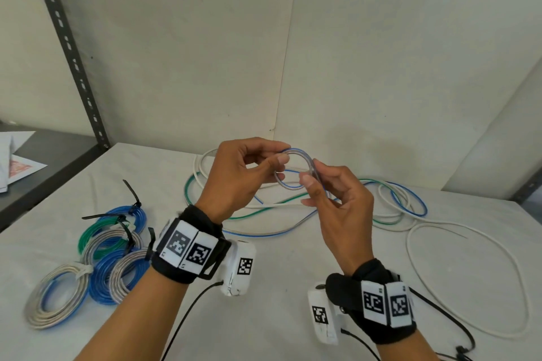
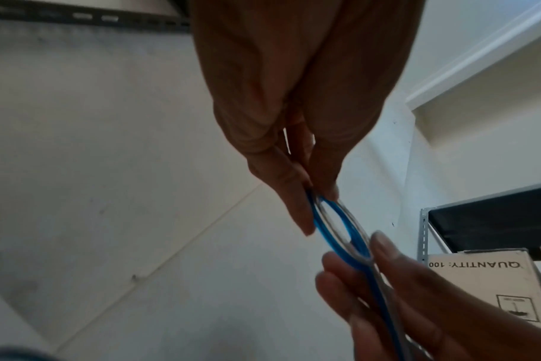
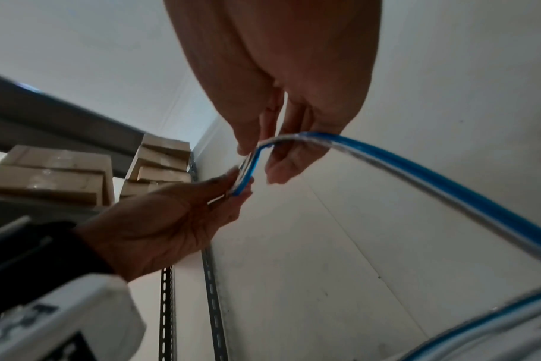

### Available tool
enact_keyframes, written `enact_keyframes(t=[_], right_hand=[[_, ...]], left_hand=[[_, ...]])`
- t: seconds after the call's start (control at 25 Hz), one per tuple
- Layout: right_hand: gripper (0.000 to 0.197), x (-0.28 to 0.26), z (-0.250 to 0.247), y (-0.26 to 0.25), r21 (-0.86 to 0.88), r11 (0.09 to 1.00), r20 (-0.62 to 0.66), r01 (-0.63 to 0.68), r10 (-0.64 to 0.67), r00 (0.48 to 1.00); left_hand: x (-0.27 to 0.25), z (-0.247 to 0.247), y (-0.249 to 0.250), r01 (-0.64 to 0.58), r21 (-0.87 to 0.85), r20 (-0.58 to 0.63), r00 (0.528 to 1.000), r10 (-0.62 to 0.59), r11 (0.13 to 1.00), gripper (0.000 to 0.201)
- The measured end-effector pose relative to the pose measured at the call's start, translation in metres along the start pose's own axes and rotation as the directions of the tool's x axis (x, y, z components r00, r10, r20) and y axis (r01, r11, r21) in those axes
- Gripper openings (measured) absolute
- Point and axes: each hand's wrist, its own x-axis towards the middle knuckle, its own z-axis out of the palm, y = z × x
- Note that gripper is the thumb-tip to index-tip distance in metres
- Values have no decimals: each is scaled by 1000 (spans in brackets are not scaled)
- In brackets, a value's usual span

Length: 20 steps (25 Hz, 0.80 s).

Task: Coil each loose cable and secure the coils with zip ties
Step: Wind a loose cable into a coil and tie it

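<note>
Both hands hold a blue-and-clear cable (image 1: 296, 154) above the white table (image 1: 278, 267), bent into one small loop. My left hand (image 1: 258, 164) pinches the loop's upper left side between thumb and fingers. My right hand (image 1: 315, 182) pinches its right side, and the cable's tail runs down to the table. The left wrist view shows the blue loop (image 2: 340, 227) between the left fingertips (image 2: 300, 212) and the right fingers (image 2: 386, 256). In the right wrist view the blue cable (image 3: 433, 180) arcs away to the right from the pinch. Loose white, green and blue cables (image 1: 390, 208) lie tangled behind the hands.
Several finished coils (image 1: 108, 255) with black and white zip ties lie at the left of the table. A long white cable (image 1: 469, 272) loops across the right side. A dark metal shelf post (image 1: 70, 50) stands at the left, with cardboard boxes (image 3: 56, 171) on shelves.
</note>
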Motion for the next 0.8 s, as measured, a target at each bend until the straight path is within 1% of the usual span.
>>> enact_keyframes(t=[0.04, 0.12, 0.2, 0.24, 0.28, 0.36, 0.4, 0.44, 0.52, 0.6, 0.68, 0.72, 0.8], right_hand=[[14, -1, 1, 0, 7, 1000, -42, 1, -1, 999], [15, 0, 2, -1, 44, 999, -109, -3, 8, 994], [15, 3, -2, -2, 82, 997, -107, 2, 7, 994], [14, 6, -6, -3, 78, 997, -84, 8, -2, 996], [14, 9, -11, -4, 46, 999, -44, 20, -18, 999], [14, 12, -20, -7, -101, 991, 91, 82, -73, 993], [15, 12, -24, -9, -195, 972, 167, 130, -98, 981], [15, 12, -25, -10, -268, 947, 226, 178, -117, 967], [15, 12, -27, -13, -320, 919, 284, 229, -138, 949], [15, 11, -28, -16, -299, 928, 298, 222, -130, 946], [16, 11, -28, -22, -229, 957, 292, 180, -109, 950], [16, 11, -28, -25, -171, 974, 273, 150, -100, 957], [14, 12, -26, -32, -80, 989, 191, 126, -109, 975]], left_hand=[[-1, 4, 0, 9, -36, -11, 1000, -10, 999, 17], [-3, 9, -1, 39, -97, 7, 999, -38, 995, 18], [-3, 7, -1, 86, -121, 73, 994, -78, 989, 20], [-3, 4, 0, 100, -93, 117, 989, -89, 991, 22], [-2, 1, 1, 94, -24, 160, 983, -89, 995, 23], [-3, -4, 2, 17, 176, 218, 974, -56, 984, 23], [-3, -4, 4, -28, 249, 234, 972, -32, 968, 21], [-4, -5, 5, -61, 291, 246, 969, -13, 955, 18], [-5, -6, 7, -86, 316, 266, 964, -1, 945, 13], [-8, -7, 11, -93, 303, 272, 962, 8, 948, 10], [-9, -7, 15, -105, 274, 248, 968, 35, 956, 8], [-8, -8, 18, -107, 256, 222, 974, 50, 961, 7], [-7, -10, 21, -99, 191, 142, 987, 73, 977, 9]])
